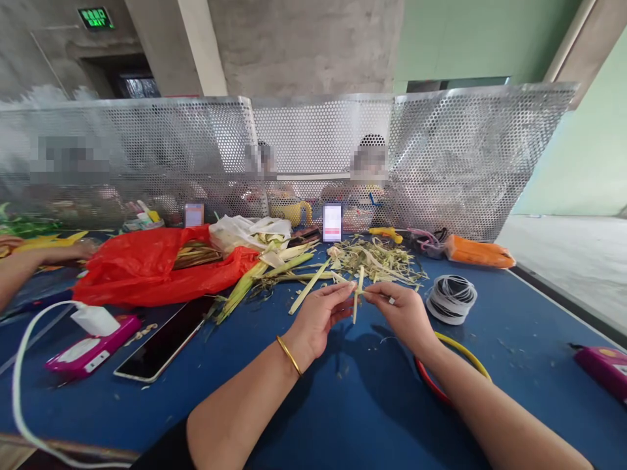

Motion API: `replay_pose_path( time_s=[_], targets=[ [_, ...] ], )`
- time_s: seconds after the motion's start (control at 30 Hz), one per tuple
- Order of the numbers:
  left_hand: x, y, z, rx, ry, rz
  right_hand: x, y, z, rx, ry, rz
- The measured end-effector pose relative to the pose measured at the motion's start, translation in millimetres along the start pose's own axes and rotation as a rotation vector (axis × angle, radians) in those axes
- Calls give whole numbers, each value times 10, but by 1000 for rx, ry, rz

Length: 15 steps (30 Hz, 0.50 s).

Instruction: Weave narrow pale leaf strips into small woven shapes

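Note:
Between my two hands, over the blue table (313, 365), is a pale yellow-green plant strip (355, 313) held roughly upright, with another piece crossing it. My left hand (316, 316) pinches the strip from the left; a gold bangle (289, 356) circles that wrist. From the right, my right hand (399, 310) has its thumb and fingertips closed at the crossing, and what exactly they grip is too small to make out. Behind the hands lie a heap of shredded dry husk (379, 261) and a loose pale strip (309, 287).
A spool of wire (451, 299) and a yellow-red ring (465, 351) lie at right. Leftward are a red plastic bag (132, 264), a tablet (164, 339) and a power strip (93, 346). A phone (332, 222) stands before a perforated metal screen (323, 130). Another person's arm (29, 264) reaches in at far left.

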State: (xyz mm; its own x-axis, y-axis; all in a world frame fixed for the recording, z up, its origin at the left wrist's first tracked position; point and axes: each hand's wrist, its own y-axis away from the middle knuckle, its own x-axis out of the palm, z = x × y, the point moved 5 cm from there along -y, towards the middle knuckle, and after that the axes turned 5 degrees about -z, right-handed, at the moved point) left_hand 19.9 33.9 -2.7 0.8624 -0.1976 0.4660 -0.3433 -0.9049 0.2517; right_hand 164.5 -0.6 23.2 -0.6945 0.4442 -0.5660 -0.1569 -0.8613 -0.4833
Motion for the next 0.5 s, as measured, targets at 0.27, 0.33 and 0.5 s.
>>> replay_pose_path(
  time_s=[0.27, 0.33, 0.5],
  targets=[
    [1, -8, 45, 11, -28, -13, -158, -10, 226, -309, 181, -87],
    [11, 2, 56, 22, -61, 3, -145, -17, 202, -294, 109, -66],
    [17, 15, 69, 79, -180, -13, -64, -20, 176, -260, -6, 55]
  ],
)
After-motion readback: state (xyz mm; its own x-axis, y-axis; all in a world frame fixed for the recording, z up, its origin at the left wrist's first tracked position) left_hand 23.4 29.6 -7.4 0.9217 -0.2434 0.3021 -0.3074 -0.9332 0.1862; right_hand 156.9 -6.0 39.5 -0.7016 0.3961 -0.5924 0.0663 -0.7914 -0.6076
